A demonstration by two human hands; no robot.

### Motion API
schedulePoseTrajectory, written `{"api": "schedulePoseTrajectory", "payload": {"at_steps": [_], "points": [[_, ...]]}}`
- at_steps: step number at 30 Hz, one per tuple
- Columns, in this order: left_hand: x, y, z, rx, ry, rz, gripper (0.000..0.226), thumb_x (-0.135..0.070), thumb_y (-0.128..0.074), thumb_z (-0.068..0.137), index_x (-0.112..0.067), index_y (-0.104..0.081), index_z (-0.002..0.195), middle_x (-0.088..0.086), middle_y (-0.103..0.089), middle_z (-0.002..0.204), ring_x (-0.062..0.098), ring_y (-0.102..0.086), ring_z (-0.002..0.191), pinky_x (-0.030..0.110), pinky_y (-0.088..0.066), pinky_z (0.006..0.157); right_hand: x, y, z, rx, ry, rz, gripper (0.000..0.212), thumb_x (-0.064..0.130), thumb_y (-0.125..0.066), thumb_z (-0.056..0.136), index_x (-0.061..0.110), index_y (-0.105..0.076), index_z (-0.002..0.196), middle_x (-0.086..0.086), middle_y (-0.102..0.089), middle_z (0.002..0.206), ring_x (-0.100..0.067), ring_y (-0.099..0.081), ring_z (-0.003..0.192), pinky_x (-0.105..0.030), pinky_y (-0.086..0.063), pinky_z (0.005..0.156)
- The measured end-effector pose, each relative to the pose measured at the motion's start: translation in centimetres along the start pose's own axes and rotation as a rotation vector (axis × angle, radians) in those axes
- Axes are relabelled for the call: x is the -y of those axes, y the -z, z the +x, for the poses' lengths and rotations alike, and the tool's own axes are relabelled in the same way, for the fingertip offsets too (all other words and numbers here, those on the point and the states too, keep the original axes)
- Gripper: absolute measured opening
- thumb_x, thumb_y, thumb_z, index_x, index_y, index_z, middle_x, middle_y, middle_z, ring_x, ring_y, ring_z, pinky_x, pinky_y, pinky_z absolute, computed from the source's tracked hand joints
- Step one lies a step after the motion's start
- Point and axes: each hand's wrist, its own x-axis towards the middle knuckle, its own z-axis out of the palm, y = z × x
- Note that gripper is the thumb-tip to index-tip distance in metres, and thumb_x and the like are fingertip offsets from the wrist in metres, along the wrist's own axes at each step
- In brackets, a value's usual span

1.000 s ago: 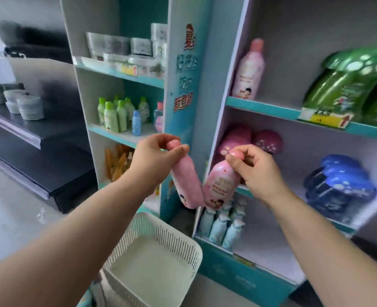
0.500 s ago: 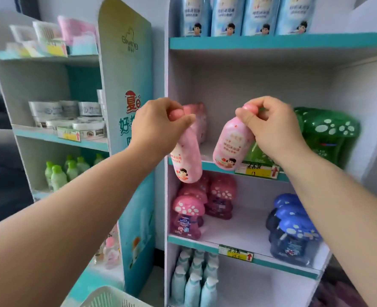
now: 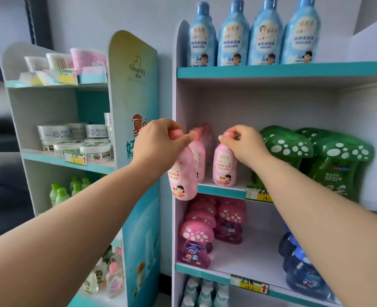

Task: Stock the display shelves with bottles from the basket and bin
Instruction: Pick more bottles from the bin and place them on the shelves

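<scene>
My left hand [image 3: 158, 142] grips a pink bottle [image 3: 183, 180] by its cap; the bottle hangs in the air in front of the left post of the right display shelf [image 3: 218, 190]. My right hand [image 3: 245, 145] pinches the cap of a second pink bottle [image 3: 224, 168], which stands upright on that teal-edged middle shelf. Behind and between the two, more pink bottles [image 3: 199, 151] stand in a row at the shelf's left end.
Green mushroom-cap bottles [image 3: 316, 156] fill the right of the same shelf. Blue bottles [image 3: 249, 34] line the shelf above. Pink [image 3: 197, 242] and dark blue mushroom bottles [image 3: 302, 267] sit below. The left display unit [image 3: 132, 107] holds tins [image 3: 77, 140] and small green bottles [image 3: 59, 193].
Both hands rose from basket height to the middle shelf. The right hand's bottle went from tilted in the air to upright on the shelf. The left bottle still hangs outside it.
</scene>
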Motion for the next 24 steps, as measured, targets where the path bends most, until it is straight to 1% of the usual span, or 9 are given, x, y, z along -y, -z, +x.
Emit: {"api": "schedulePoseTrajectory", "payload": {"at_steps": [4, 7, 9, 11, 14, 16, 19, 21, 24], "points": [[-0.2, -0.4, 0.6, -0.004, -0.004, 0.004, 0.023, -0.041, -0.070, 0.079, -0.020, -0.067, 0.090, -0.015, -0.052, 0.068, 0.012, -0.053, 0.077, 0.024, -0.040, 0.068, 0.1, 0.0, 0.1, 0.055, -0.036, 0.004, 0.032, 0.039, -0.062, 0.088, 0.018, -0.060, 0.112, -0.002, -0.064, 0.109, -0.020, -0.061, 0.097, -0.041, -0.054, 0.085], [-0.6, -0.6, 0.8, 0.004, -0.022, 0.013, 0.021, -0.042, -0.070, 0.079, -0.022, -0.064, 0.085, -0.014, -0.053, 0.067, 0.012, -0.052, 0.074, 0.024, -0.037, 0.064, 0.4, 0.4, -0.4, 0.118, -0.057, -0.071, 0.045, 0.038, -0.056, 0.092, 0.017, -0.051, 0.131, -0.007, -0.057, 0.130, -0.022, -0.056, 0.111, -0.037, -0.049, 0.093], [-1.0, -0.7, 0.8, 0.011, -0.030, 0.016, 0.020, -0.043, -0.070, 0.079, -0.025, -0.062, 0.081, -0.015, -0.053, 0.066, 0.012, -0.052, 0.072, 0.024, -0.036, 0.063, 1.1, 1.3, -1.7, -0.012, 0.022, -0.095, 0.048, 0.034, -0.053, 0.094, 0.016, -0.045, 0.138, -0.006, -0.052, 0.137, -0.020, -0.052, 0.120, -0.034, -0.043, 0.099], [-1.5, -0.8, 1.0, 0.009, -0.042, 0.011, 0.021, -0.044, -0.071, 0.078, -0.025, -0.062, 0.080, -0.015, -0.054, 0.067, 0.011, -0.053, 0.073, 0.024, -0.038, 0.064, 2.1, 2.3, -3.9, -0.117, 0.132, 0.077, 0.043, 0.033, -0.058, 0.092, 0.016, -0.053, 0.131, -0.003, -0.062, 0.122, -0.012, -0.059, 0.104, -0.025, -0.048, 0.092], [-3.0, -1.1, 1.4, -0.013, -0.082, 0.000, 0.023, -0.046, -0.070, 0.078, -0.024, -0.063, 0.081, -0.015, -0.054, 0.069, 0.012, -0.055, 0.075, 0.025, -0.042, 0.066, 3.2, 2.9, -7.3, 0.172, 0.140, 0.293, 0.057, 0.047, -0.071, 0.073, 0.025, -0.056, 0.123, 0.001, -0.067, 0.101, -0.013, -0.063, 0.090, -0.028, -0.055, 0.079], [-4.4, -1.5, 1.6, -0.024, -0.116, -0.006, 0.024, -0.047, -0.069, 0.079, -0.024, -0.063, 0.083, -0.016, -0.053, 0.069, 0.011, -0.055, 0.076, 0.026, -0.045, 0.069, 3.1, 2.7, -7.8, 0.284, 0.118, 0.300, 0.049, 0.037, -0.079, 0.071, 0.030, -0.058, 0.115, 0.002, -0.068, 0.095, -0.017, -0.065, 0.085, -0.037, -0.058, 0.075], [-5.7, -1.8, 1.9, 0.041, -0.135, -0.057, 0.033, -0.051, -0.069, 0.078, -0.022, -0.063, 0.093, -0.013, -0.057, 0.078, 0.010, -0.056, 0.079, 0.027, -0.049, 0.071, 2.6, 3.2, -7.0, 0.238, 0.128, 0.362, 0.033, 0.018, -0.078, 0.076, 0.032, -0.061, 0.101, 0.004, -0.070, 0.096, -0.012, -0.067, 0.083, -0.029, -0.058, 0.075], [-5.8, -1.9, 2.0, 0.183, -0.099, -0.048, 0.039, -0.053, -0.066, 0.080, -0.018, -0.061, 0.096, -0.006, -0.060, 0.083, 0.011, -0.057, 0.077, 0.024, -0.047, 0.065, 2.1, 3.5, -6.8, 0.245, 0.142, 0.371, 0.032, 0.014, -0.074, 0.079, 0.030, -0.061, 0.104, 0.007, -0.070, 0.098, -0.003, -0.066, 0.085, -0.020, -0.055, 0.074], [-5.4, -1.7, 2.0, 0.286, -0.059, -0.024, 0.038, -0.051, -0.062, 0.083, -0.013, -0.064, 0.089, 0.003, -0.063, 0.078, 0.016, -0.059, 0.069, 0.026, -0.047, 0.057, 1.7, 4.3, -6.1, 0.285, 0.153, 0.310, 0.031, 0.015, -0.069, 0.084, 0.030, -0.061, 0.110, 0.012, -0.068, 0.104, -0.001, -0.064, 0.094, -0.023, -0.054, 0.084]]}}
